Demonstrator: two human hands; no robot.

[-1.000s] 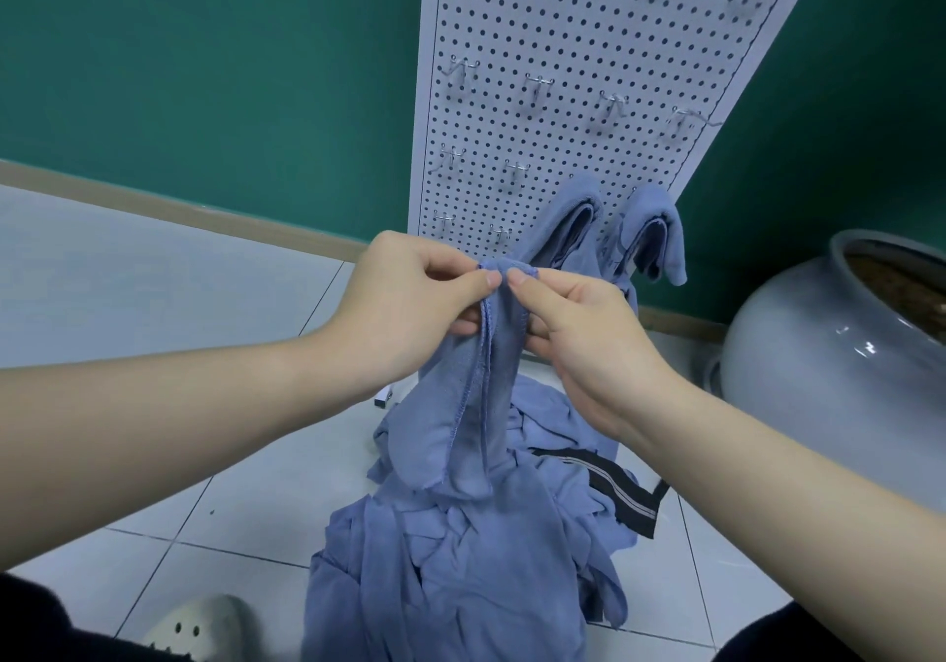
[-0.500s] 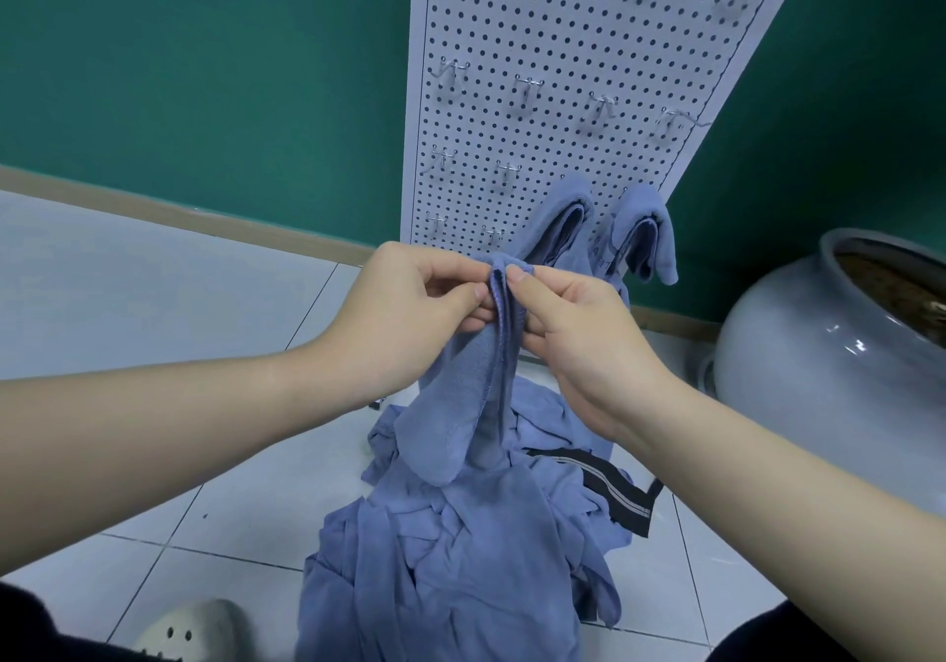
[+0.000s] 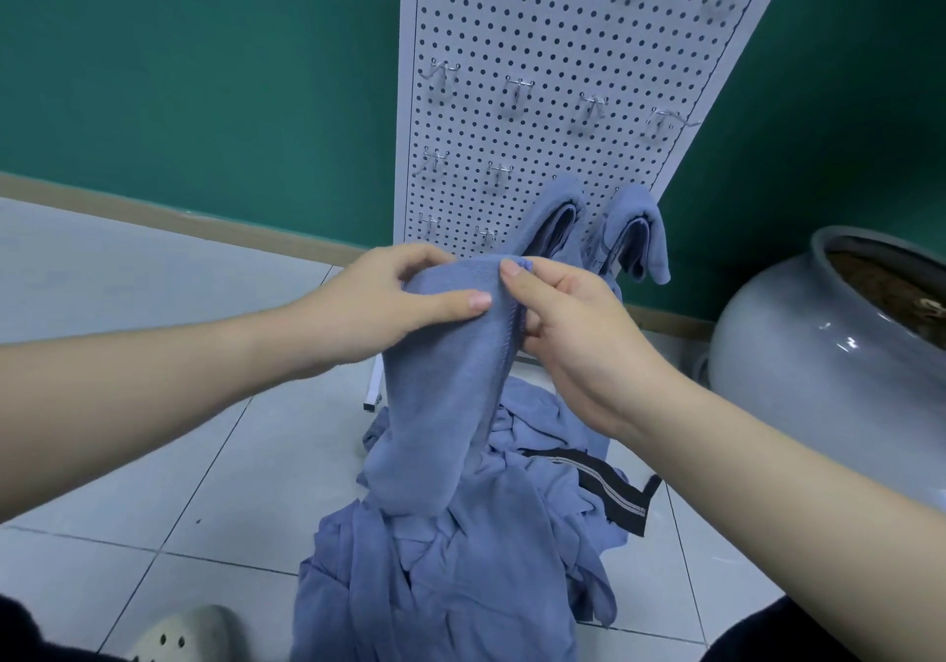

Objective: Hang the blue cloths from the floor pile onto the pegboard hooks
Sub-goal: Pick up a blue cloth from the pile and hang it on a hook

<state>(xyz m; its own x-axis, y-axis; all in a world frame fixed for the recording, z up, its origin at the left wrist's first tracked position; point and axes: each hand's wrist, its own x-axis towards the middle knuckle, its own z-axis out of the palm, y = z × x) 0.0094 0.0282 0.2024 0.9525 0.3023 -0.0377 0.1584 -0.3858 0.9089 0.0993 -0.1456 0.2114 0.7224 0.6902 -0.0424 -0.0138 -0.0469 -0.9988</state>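
A blue cloth [image 3: 440, 395] hangs from both of my hands in front of the white pegboard [image 3: 553, 47]. My left hand [image 3: 389, 308] grips its top fold, thumb laid across the front. My right hand [image 3: 573, 323] pinches the stitched edge beside it. The cloth's lower end droops onto the pile of blue cloths [image 3: 460, 569] on the tiled floor. Two blue cloths [image 3: 635, 221] hang on low pegboard hooks, just behind my hands. Several bare metal hooks [image 3: 517, 90] stick out higher up the board.
A large grey glazed pot [image 3: 798, 354] stands on the floor at the right, close to my right forearm. A dark strap with pale stripes [image 3: 604, 487] lies in the pile. A pale perforated shoe [image 3: 189, 636] shows at the bottom left. Green wall behind.
My left hand has spread the cloth's top wider, its thumb now lying across the fold. Both hands sit slightly lower in view, and the cloth hangs broader.
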